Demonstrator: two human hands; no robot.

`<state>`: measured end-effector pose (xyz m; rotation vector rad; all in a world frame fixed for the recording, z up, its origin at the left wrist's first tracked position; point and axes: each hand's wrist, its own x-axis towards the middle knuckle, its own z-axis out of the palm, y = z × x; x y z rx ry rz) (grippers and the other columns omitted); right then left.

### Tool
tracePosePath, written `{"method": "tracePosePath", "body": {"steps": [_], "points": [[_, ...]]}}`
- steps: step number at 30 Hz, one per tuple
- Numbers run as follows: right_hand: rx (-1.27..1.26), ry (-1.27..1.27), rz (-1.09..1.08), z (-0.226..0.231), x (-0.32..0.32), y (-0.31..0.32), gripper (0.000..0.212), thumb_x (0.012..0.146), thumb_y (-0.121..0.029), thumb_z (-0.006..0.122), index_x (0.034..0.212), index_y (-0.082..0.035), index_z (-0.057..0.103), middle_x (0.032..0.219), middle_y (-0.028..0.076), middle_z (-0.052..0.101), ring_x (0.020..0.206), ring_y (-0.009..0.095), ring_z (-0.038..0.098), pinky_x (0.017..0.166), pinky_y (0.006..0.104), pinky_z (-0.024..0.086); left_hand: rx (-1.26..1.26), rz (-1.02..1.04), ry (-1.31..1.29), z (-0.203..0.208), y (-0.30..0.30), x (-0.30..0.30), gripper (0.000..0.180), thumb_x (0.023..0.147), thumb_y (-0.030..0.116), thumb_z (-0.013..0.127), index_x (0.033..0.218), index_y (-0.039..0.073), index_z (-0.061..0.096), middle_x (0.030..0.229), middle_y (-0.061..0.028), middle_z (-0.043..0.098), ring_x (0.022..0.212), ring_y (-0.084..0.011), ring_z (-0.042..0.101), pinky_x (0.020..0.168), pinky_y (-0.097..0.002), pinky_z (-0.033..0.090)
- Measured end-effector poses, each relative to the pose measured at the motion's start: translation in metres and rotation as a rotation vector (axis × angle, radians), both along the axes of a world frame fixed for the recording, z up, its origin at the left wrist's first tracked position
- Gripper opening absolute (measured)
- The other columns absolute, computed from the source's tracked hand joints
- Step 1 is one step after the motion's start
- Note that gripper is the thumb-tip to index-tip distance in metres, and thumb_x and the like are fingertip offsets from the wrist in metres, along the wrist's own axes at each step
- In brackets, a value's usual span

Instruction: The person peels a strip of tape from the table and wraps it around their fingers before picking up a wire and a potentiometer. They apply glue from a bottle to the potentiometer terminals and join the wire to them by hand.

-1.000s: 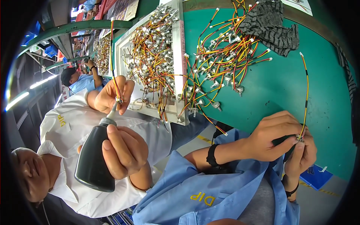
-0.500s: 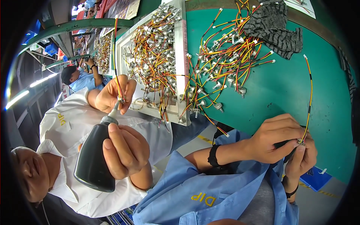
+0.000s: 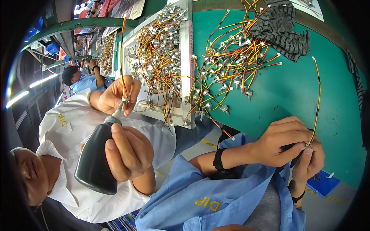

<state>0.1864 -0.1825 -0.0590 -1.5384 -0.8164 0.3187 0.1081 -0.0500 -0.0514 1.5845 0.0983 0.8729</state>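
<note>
My left hand point(image 3: 283, 140) is closed on a black object point(image 3: 288, 147), mostly hidden by the fingers, so its kind cannot be made out. Its fingertips meet those of my right hand point(image 3: 311, 159), which pinches a small potentiometer point(image 3: 308, 145). From the potentiometer a red, yellow and black wire lead point(image 3: 318, 104) rises over the green table to a white connector point(image 3: 313, 58). Much of the potentiometer is covered by my fingers.
A co-worker at left in white holds a black squeeze bottle point(image 3: 96, 159), its nozzle at another wired potentiometer point(image 3: 125, 99). A tray point(image 3: 187, 57) full of wired potentiometers, a loose heap of them point(image 3: 235, 57) and a striped grey cloth point(image 3: 283, 29) lie on the green table point(image 3: 335, 88).
My hands stay together in almost the same place around the potentiometer. The co-worker's wire lead has tilted slightly to the right, and the squeeze bottle has shifted a little.
</note>
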Motion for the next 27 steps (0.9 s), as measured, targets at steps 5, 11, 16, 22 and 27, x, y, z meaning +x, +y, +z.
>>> {"method": "tracePosePath", "body": {"steps": [5,11,16,22,27], "points": [[0.006,0.005,0.012,0.0,0.0,-0.001,0.024,0.097,-0.016,0.053,0.085,0.004,0.052,0.078,0.016,0.058,0.073,0.025,0.053,0.065,0.0347,0.042,0.005,0.003,-0.008,0.001,-0.001,0.0,0.022,0.082,-0.007,0.064,0.104,-0.005,0.068,0.096,-0.0158,0.07,0.084,-0.0299,0.067,0.073,-0.037,0.054],[0.023,-0.014,0.02,-0.003,0.002,-0.002,0.022,0.098,-0.015,0.052,0.085,0.003,0.052,0.082,0.018,0.06,0.074,0.024,0.055,0.067,0.0342,0.044,0.011,0.009,-0.012,-0.001,-0.002,0.0,0.02,0.083,-0.006,0.064,0.103,-0.005,0.068,0.094,-0.016,0.07,0.082,-0.0295,0.067,0.072,-0.0373,0.054],[0.103,0.15,-0.019,-0.008,-0.006,-0.006,0.015,0.098,-0.012,0.05,0.092,0.001,0.046,0.086,0.016,0.059,0.072,0.018,0.051,0.066,0.0294,0.043,0.026,0.006,-0.028,-0.001,-0.001,0.001,0.019,0.083,-0.006,0.064,0.103,-0.005,0.067,0.093,-0.0161,0.069,0.081,-0.0297,0.066,0.071,-0.0375,0.053],[0.237,0.215,-0.026,-0.001,-0.009,0.004,0.011,0.098,-0.007,0.049,0.097,-0.004,0.039,0.084,0.01,0.05,0.071,0.012,0.042,0.064,0.0253,0.037,0.049,0.013,-0.059,-0.004,-0.001,0.002,0.019,0.084,-0.005,0.064,0.103,-0.005,0.066,0.092,-0.0162,0.069,0.08,-0.0293,0.066,0.072,-0.0376,0.053],[0.154,0.267,-0.064,0.001,-0.012,0.001,0.011,0.098,-0.004,0.048,0.097,-0.006,0.037,0.081,0.005,0.043,0.07,0.009,0.037,0.062,0.0233,0.029,0.047,0.022,-0.061,-0.003,-0.002,0.002,0.019,0.084,-0.006,0.064,0.103,-0.005,0.066,0.092,-0.0158,0.069,0.079,-0.0288,0.066,0.072,-0.0378,0.053]]}}
